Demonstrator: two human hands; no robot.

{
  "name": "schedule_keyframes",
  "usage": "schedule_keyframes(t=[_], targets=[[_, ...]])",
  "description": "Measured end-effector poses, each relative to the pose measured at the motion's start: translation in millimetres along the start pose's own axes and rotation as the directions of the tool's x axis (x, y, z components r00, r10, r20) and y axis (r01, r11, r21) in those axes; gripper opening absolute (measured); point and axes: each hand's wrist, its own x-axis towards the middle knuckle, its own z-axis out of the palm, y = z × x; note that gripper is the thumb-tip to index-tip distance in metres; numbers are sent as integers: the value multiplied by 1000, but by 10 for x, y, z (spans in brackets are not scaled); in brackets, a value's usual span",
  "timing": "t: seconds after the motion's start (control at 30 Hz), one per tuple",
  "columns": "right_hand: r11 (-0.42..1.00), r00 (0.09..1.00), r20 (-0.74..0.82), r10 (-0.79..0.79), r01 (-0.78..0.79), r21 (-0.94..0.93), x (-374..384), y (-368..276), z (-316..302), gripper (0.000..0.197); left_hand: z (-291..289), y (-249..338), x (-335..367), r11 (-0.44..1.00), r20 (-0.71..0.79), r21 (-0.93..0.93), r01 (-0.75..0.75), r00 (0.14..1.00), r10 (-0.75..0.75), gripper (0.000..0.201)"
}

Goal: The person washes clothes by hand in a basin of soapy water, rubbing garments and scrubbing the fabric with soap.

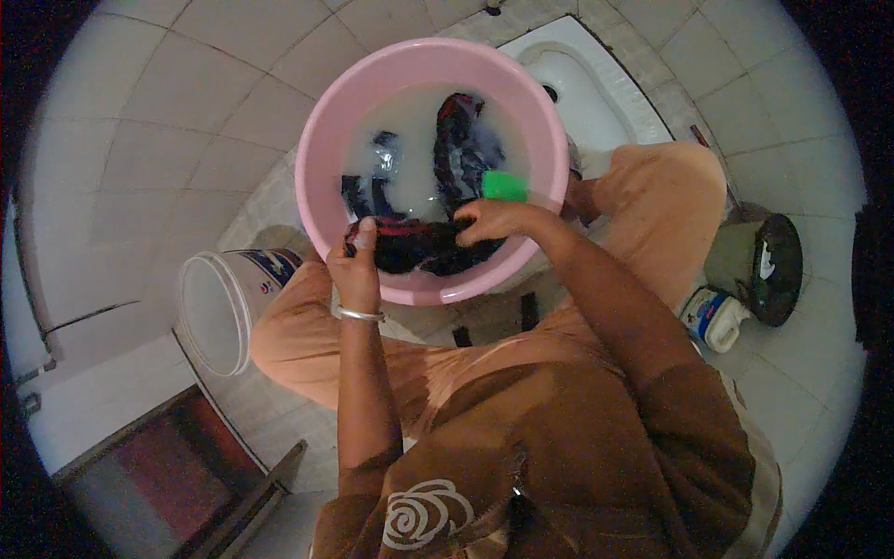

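Note:
A dark wet garment [410, 250] with a red stripe lies stretched along the near side of a pink basin [428, 296], and more of it trails into the cloudy water. My left hand [358, 263] pinches its left end over the basin's rim, thumb on top. The fingers of my right hand [498, 224] are curled onto the cloth further right. Just beyond that hand is a bright green object [504, 186]; I cannot tell its kind. A dark bunched part of the cloth [456, 154] rises from the water toward the far side.
A white squat toilet [596, 93] is behind the basin at the right. To the left a white bucket [216, 312] lies tilted by my knee. A dark bucket [759, 265] and a white jug [717, 319] are on the tiles at the right.

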Motion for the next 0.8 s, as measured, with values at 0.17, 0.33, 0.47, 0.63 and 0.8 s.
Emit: schedule_keyframes(t=[0.17, 0.33, 0.47, 0.63, 0.8], targets=[[645, 782, -598, -176, 551, 530, -18, -226, -76, 28, 291, -195, -47, 531, 230, -746, 402, 903, -362, 28], [876, 815, -365, -450, 483, -1, -233, -1418, 630, 15, 359, -1921, 49, 68, 366, -928, 367, 930, -30, 41], [716, 571, -466, -676, 359, -599, -106, -1113, 782, 12, 626, -1306, 69, 88, 664, -744, 662, 748, -12, 31], [842, 614, -646, -454, 58, -536, -11, -943, 514, 21, 737, -571, -96, 236, 422, -826, 511, 840, -342, 38], [818, 678, -549, -489, 137, -559, 117, -951, 811, 24, 640, -554, -111, 155, 467, -804, 574, 772, -432, 30]])
